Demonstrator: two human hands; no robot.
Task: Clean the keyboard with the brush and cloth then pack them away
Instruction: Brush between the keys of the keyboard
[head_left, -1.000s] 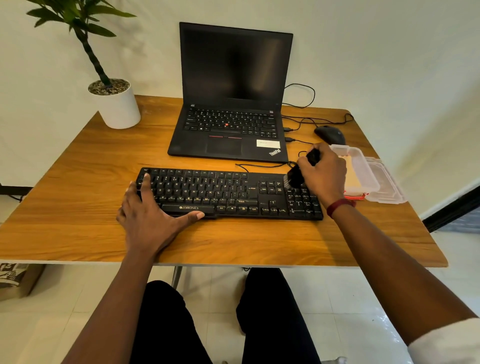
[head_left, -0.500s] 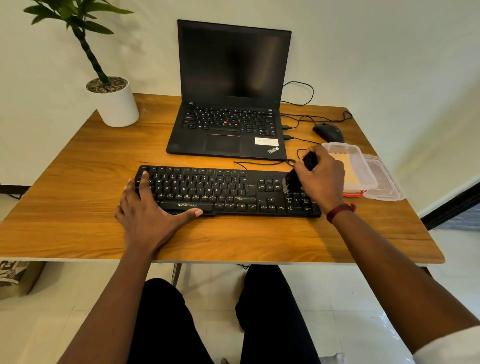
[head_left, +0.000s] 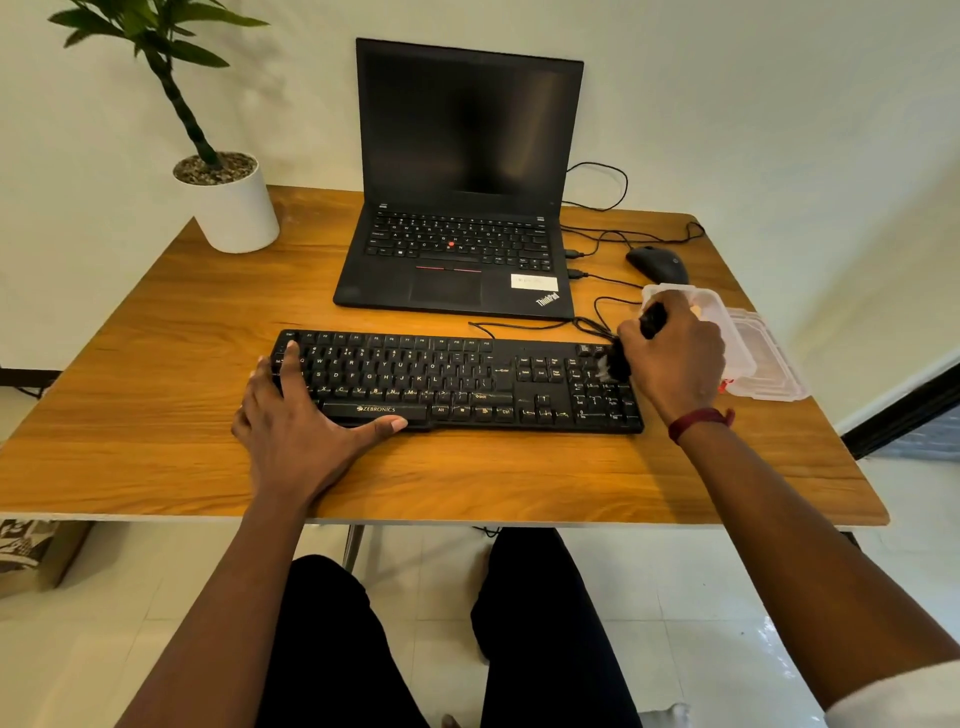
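A black keyboard (head_left: 457, 382) lies across the middle of the wooden table (head_left: 156, 415). My left hand (head_left: 298, 421) rests flat on its left end, fingers spread over the keys and thumb along the front edge by the space bar. My right hand (head_left: 675, 353) is closed around a small black brush (head_left: 615, 361), whose bristles touch the number pad at the keyboard's right end. A clear plastic box (head_left: 737, 343) stands just right of that hand, with something yellowish inside it, mostly hidden by my hand.
An open black laptop (head_left: 462, 208) stands behind the keyboard, with cables (head_left: 597, 234) trailing right to a black mouse (head_left: 657, 262). The box's clear lid (head_left: 769, 364) lies beside the box. A potted plant (head_left: 228, 202) stands at the back left corner.
My right hand has carried the brush to the right, from the keys left of the number pad to its upper right part. My left hand has stayed put.
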